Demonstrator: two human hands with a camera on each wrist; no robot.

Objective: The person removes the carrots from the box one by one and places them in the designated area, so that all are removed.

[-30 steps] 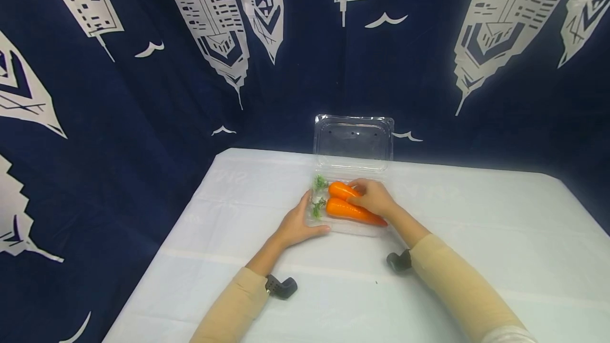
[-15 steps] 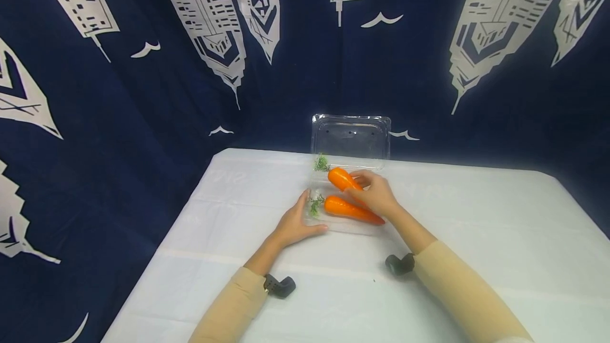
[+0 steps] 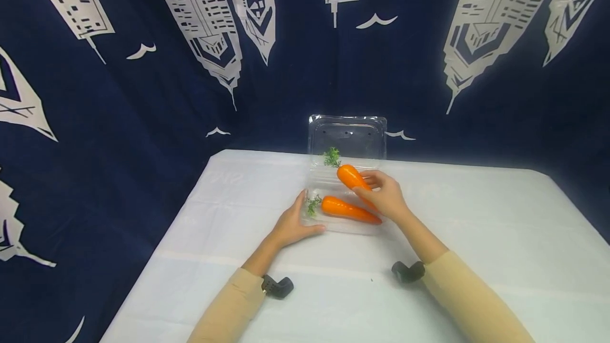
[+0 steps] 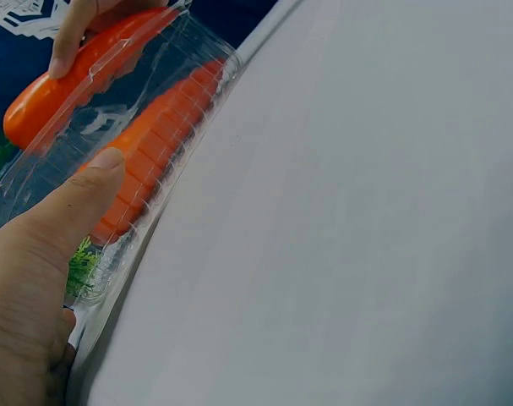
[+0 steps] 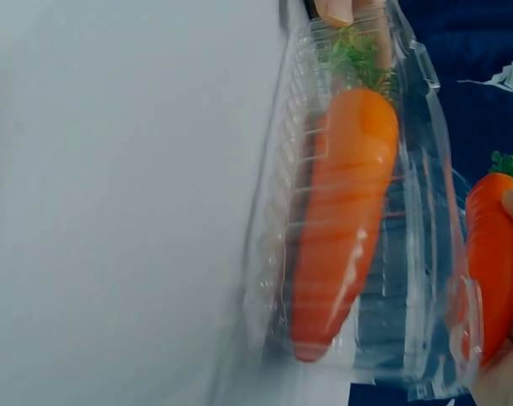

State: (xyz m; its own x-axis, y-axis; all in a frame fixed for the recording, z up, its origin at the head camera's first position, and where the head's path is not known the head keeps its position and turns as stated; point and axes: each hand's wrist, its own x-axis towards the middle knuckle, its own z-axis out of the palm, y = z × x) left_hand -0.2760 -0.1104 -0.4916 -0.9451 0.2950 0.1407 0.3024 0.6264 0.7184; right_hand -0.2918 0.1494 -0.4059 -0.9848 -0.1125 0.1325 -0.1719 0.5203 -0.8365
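Observation:
My right hand [image 3: 388,197] pinches an orange carrot [image 3: 351,176] with a green leafy top, tilted above the far right part of a clear plastic clamshell box [image 3: 343,230]. A second orange carrot [image 3: 348,210] lies inside the box, its leaves to the left and its tip to the right. My left hand [image 3: 290,227] holds the box at its left near corner, with the thumb [image 4: 91,190] against the near wall in the left wrist view. Part of the held carrot is hidden behind the right fingers in the head view.
The hinged clear lid [image 3: 348,134] stands upright behind the box. A white cloth covers the table [image 3: 476,247]. Behind the table hangs a dark blue curtain [image 3: 295,83] with white building prints.
My right hand has lifted one carrot from beside the other, first away from me, then to the right. My left hand has stayed at the box corner.

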